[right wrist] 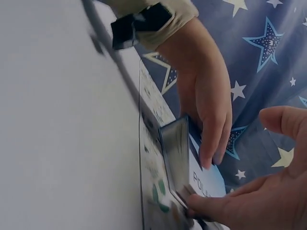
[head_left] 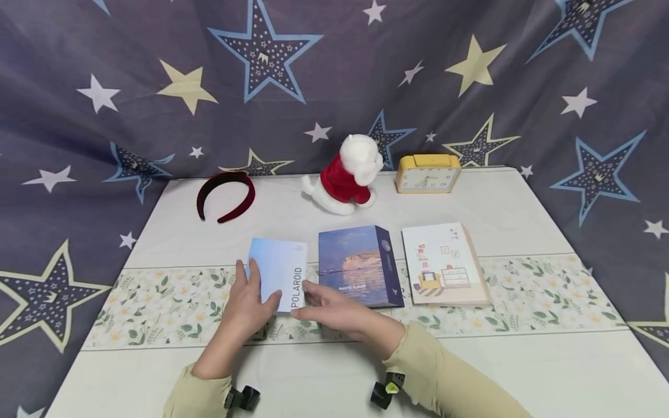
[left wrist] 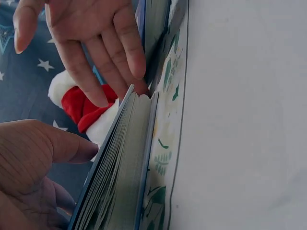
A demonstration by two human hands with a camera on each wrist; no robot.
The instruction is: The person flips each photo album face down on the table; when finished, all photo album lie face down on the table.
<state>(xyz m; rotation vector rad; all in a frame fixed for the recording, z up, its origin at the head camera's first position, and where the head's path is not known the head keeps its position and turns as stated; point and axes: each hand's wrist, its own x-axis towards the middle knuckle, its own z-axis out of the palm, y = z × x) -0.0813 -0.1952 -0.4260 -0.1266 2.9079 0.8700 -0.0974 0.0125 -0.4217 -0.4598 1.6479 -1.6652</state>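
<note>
A pale blue album marked POLAROID (head_left: 277, 270) lies on the table, its cover facing up. My left hand (head_left: 244, 307) rests at its left side, fingers extended along the edge and thumb on the lower cover. The right hand (head_left: 337, 312) is at the lower right corner, with thumb and fingers apart beside the edge. In the left wrist view, the album's page edges (left wrist: 120, 167) show between its covers, and the left thumb touches the front cover. In the right wrist view, the left fingers lie fairly straight on the cover; part of the album is hidden behind the right hand.
Right of the album lie a dark blue photo album (head_left: 347, 267) and a book with a room drawing (head_left: 441, 267). Farther back are a dark red headband (head_left: 245, 206), a white plush dog in red (head_left: 342, 180) and a yellow clock (head_left: 428, 174). A starry curtain (head_left: 334, 69) hangs behind.
</note>
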